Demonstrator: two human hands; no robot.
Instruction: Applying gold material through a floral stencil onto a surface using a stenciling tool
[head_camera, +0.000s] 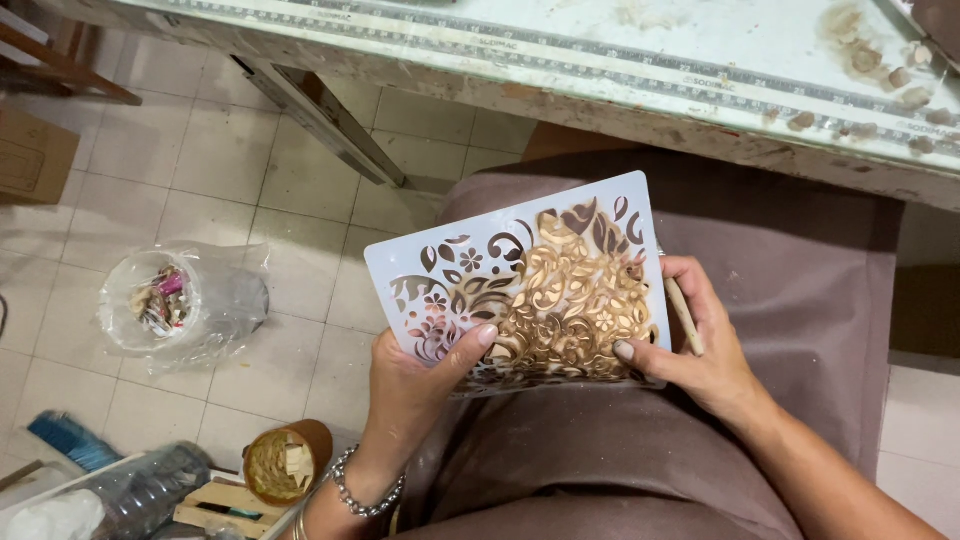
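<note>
A white floral stencil sheet (520, 285) is being held over the lap, just near of the worktop (600, 70) edge, with its right part coated in tan paste that is clogging the cut-outs. Its near left corner is being gripped by the left hand (410, 385), thumb lying on top, the other fingers being hidden underneath. The right edge is being pinched by the right hand (695, 340), whose fingers are also being closed around a thin stick-like tool (684, 315); most of that tool is being covered, so its kind cannot be made out. To the left, on the tiled floor (200, 170), a bag-lined bin (175, 300) is being seen, and clutter at the near left is being cut off by the frame.
</note>
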